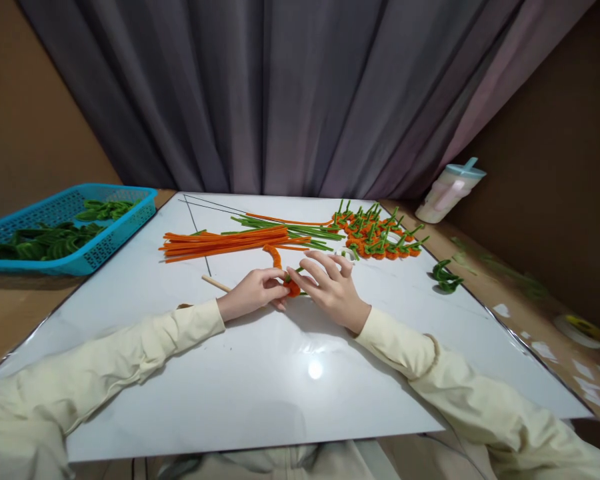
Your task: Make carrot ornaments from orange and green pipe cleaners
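The left hand (254, 292) pinches the orange coil (293, 288) over the surface (260, 393); the right hand (336, 293) fans beside it, grip unclear. Shaping appears underway; the next move likely calls for steady holding. Orange stems (225, 243) lie beyond.

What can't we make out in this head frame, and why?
Head view:
Orange piece: full shape, hidden by the left hand and right hand.
Tan stick: right end, behind the left hand.
Blue basket: left end, cut off by the picture's left edge.
Pale cup: surface pattern, too blurred and small.
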The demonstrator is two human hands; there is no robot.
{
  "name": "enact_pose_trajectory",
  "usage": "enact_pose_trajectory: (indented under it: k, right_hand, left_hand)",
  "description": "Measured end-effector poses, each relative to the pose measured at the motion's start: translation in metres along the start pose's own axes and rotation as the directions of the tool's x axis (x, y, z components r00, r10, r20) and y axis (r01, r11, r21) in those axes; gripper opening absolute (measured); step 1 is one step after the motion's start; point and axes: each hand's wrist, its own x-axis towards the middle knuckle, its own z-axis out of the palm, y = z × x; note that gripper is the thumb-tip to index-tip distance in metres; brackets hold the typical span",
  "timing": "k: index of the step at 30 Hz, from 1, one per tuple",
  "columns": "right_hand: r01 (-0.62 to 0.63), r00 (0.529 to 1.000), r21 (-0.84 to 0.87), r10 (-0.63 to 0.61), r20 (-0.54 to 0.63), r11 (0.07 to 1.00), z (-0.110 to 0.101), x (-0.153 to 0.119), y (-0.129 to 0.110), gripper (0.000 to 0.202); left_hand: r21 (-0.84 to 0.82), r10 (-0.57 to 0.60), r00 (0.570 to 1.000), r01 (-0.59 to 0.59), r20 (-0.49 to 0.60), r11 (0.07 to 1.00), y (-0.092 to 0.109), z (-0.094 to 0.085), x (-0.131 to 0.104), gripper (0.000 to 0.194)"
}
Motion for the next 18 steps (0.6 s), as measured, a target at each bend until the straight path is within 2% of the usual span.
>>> enact_pose_trajectory:
  k: [4,8,11,18]
  right_hand:
    - [0.078,0.996,-0.015,-0.079,-0.041,0.997,-0.0023,0.0025,0.0038,0.016]
    - [0.142,0.988,0.072,-0.145,0.045,0.987,-0.0071,0.0056,0.0058,0.017]
    - [0.185,0.974,0.143,-0.2,0.103,0.972,-0.0079,0.0062,0.0072,0.017]
    - [0.228,0.969,0.095,-0.235,0.078,0.969,-0.0072,0.0058,0.0109,0.023]
  left_hand:
    - [0.041,0.047,0.998,-0.049,0.044,0.998,0.0012,0.0004,0.0001,0.029]
    - [0.111,-0.012,0.996,0.002,0.093,0.994,-0.0005,-0.0002,-0.0008,0.035]
    - [0.158,-0.01,0.992,-0.01,0.128,0.987,-0.0012,-0.0008,-0.0019,0.033]
    - [0.139,-0.039,0.99,0.02,0.137,0.99,0.0036,0.0007,-0.0027,0.029]
